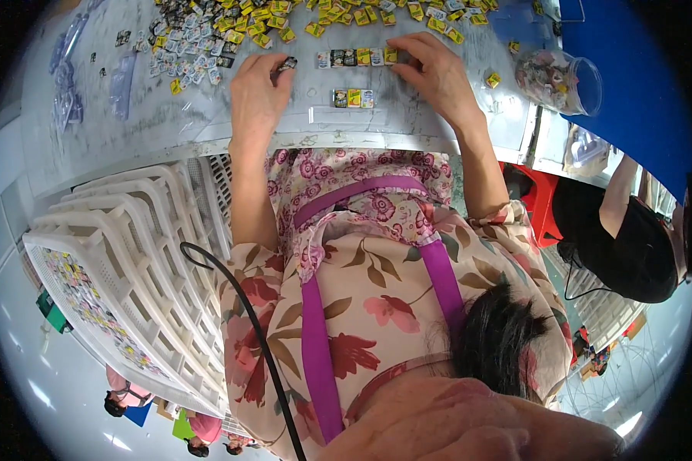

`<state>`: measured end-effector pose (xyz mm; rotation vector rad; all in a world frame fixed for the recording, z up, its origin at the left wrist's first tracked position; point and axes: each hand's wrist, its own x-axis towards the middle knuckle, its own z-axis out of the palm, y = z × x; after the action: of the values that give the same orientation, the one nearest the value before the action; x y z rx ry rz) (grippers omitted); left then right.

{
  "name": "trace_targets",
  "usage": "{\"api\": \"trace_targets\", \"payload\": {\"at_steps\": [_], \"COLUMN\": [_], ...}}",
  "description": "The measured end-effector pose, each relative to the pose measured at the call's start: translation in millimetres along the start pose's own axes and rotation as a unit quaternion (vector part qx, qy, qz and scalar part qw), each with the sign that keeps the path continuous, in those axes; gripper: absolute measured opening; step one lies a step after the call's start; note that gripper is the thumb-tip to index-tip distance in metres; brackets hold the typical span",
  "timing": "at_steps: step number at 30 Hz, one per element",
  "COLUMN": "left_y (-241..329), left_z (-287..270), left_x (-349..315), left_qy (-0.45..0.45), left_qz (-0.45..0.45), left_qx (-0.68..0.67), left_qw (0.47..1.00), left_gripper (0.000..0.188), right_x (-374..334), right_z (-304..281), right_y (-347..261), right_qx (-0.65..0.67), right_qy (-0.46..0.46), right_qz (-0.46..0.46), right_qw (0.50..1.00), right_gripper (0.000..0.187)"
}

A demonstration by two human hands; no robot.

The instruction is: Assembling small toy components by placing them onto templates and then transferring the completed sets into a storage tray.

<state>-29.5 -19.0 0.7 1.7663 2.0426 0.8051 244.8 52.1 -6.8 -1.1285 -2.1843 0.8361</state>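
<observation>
My left hand (255, 96) pinches a small black printed block (287, 64) between thumb and fingertips, just left of a short row of blocks. That row (350, 58) holds several black, white and yellow pieces side by side. At its right end, my right hand (440, 83) has thumb and forefinger closed around a small yellow block (390, 55). Nearer to me, three more blocks (354, 98), black, yellow and white, stand together by a clear plastic strip (347, 116). Beyond my hands spreads a large loose pile of yellow, black and white blocks (261, 21).
Clear plastic pieces (121, 84) lie at the table's left. A clear jar (553, 81) of mixed small pieces lies on its side at the right, near a single yellow block (493, 79). White perforated trays (123, 207) are stacked below the table. Another person (627, 223) sits at right.
</observation>
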Motion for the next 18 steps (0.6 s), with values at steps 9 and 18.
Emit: {"api": "trace_targets", "payload": {"at_steps": [9, 18], "left_y": [0.0, -1.7], "left_z": [4.1, -0.4], "left_x": [-3.1, -2.3], "left_qy": [0.02, -0.012], "left_qz": [0.003, -0.016], "left_qx": [-0.004, -0.032], "left_qw": [1.0, 0.999], "left_gripper": [0.027, 0.024], "right_x": [-4.6, -6.2], "right_z": [0.7, 2.3], "right_y": [5.6, 5.5], "right_qx": [-0.003, 0.017], "right_qy": [0.009, 0.018], "right_qz": [-0.012, -0.007], "right_qw": [1.0, 1.0], "right_gripper": [0.032, 0.033]}}
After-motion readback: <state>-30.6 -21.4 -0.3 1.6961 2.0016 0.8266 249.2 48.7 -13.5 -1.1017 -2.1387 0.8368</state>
